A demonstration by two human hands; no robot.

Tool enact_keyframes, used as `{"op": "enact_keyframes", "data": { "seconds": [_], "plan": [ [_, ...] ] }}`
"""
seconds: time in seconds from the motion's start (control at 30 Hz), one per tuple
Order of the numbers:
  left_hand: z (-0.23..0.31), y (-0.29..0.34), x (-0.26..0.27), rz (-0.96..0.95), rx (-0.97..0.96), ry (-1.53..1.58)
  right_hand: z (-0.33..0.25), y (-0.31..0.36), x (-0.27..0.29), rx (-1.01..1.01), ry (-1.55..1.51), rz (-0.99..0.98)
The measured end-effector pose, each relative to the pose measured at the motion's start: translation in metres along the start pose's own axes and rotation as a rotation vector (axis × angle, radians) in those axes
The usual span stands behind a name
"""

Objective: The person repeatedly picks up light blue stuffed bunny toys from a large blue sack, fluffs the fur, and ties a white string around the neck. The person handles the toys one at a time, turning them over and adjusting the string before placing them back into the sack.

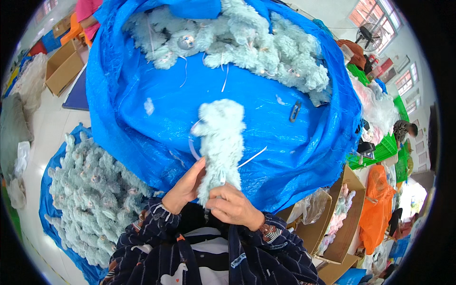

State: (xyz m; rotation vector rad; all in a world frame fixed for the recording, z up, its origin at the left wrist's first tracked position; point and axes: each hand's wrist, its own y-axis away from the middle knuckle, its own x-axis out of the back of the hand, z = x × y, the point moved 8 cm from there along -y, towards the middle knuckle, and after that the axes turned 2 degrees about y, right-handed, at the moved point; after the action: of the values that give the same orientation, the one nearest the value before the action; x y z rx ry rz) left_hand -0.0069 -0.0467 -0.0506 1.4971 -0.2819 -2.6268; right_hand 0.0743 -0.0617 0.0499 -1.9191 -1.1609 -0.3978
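Note:
A pale blue-green fluffy plush piece [222,133] lies lengthwise in front of me on a blue tarp [171,109]. Thin white ribbons stick out from both of its sides. My left hand [186,184] holds its lower left edge between thumb and fingers, with the fingers partly hidden under the fur. At the lower end, my right hand [232,206] pinches the fur with curled fingers. Off to the right on the tarp lies a small dark metal tool, perhaps thread snips [295,111]. More plush pieces [228,42] are heaped along the tarp's far side, some trailing ribbons.
Another big heap of similar plush pieces [92,190] sits on a tarp at lower left. A cardboard box [349,213] with pastel plush stands at right, near an orange bag [375,204] and a green crate [380,152]. An open carton [64,69] and a person in pink [88,14] are at upper left.

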Motion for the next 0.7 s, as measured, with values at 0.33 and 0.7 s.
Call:
{"op": "enact_keyframes", "data": {
  "seconds": [0.33,0.7],
  "plan": [
    [0.026,0.033,-0.003,0.091,-0.053,-0.051,0.041,0.012,0.050,-0.308,0.526,0.235],
    [0.095,0.116,-0.037,0.158,-0.928,-1.417,0.002,-0.016,0.040,-0.330,0.131,0.252]
  ]
}}
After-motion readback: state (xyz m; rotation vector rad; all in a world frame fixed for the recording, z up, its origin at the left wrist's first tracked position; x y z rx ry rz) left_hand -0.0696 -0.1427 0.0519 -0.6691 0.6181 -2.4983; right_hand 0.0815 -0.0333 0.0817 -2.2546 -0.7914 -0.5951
